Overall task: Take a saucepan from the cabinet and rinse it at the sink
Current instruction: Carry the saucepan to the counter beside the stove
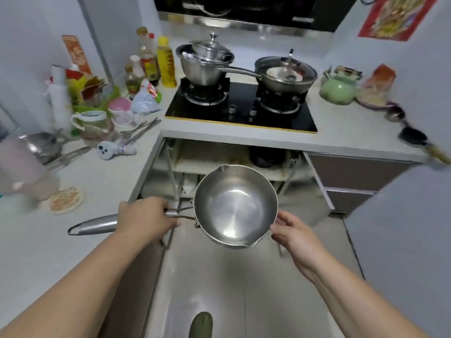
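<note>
I see one round steel saucepan (235, 207): my left hand (146, 219) grips its handle at 9 o'clock; my right hand (296, 236), half-open, fingers the rim at 3 o'clock; two steel pots (203, 67) at 12 o'clock.

Shiny polished-metal saucepan (235, 206); glossy black glass hob (241, 118); matt, seemingly stone countertop (341, 132).

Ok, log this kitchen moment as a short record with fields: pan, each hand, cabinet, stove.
pan: empty round stainless steel saucepan, held level in front of the cabinet
left hand: closed on the long steel handle
right hand: fingertips on the pan's rim
cabinet: open under the counter
stove: two steel pots on burners
</note>
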